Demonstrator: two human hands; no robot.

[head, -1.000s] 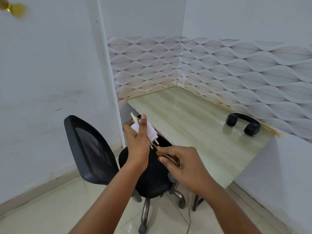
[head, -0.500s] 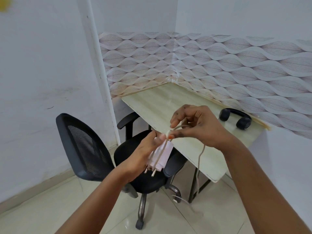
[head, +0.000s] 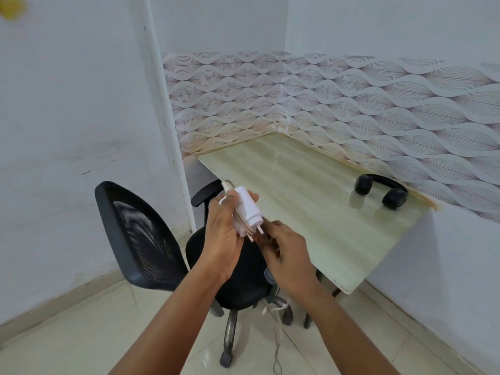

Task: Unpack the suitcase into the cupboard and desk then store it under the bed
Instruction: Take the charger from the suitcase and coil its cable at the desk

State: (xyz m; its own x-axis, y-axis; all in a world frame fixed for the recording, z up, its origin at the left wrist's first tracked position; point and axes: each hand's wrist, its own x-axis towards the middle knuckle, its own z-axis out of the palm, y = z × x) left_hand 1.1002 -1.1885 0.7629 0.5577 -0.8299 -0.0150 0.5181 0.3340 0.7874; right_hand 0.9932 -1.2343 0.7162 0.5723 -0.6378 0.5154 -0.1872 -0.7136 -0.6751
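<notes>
Above the chair (head: 151, 239), a white charger (head: 247, 209) is gripped by the left hand (head: 224, 236); its cable (head: 277, 334) is pinched by the right hand (head: 286, 255). The trailing cable is judged likely to snag on the chair base, short of the desk (head: 311, 201).

The right hand (head: 288, 259) is motion-blurred at the fingertips, so its hold on the thin pale cable (head: 276, 335) cannot be judged. The left hand (head: 222, 236) hides one side of the white plastic charger plug (head: 247, 211). Behind both hands, the black swivel chair's (head: 140, 239) seat is partly covered. Both forearms are cut off by the lower edge.
</notes>
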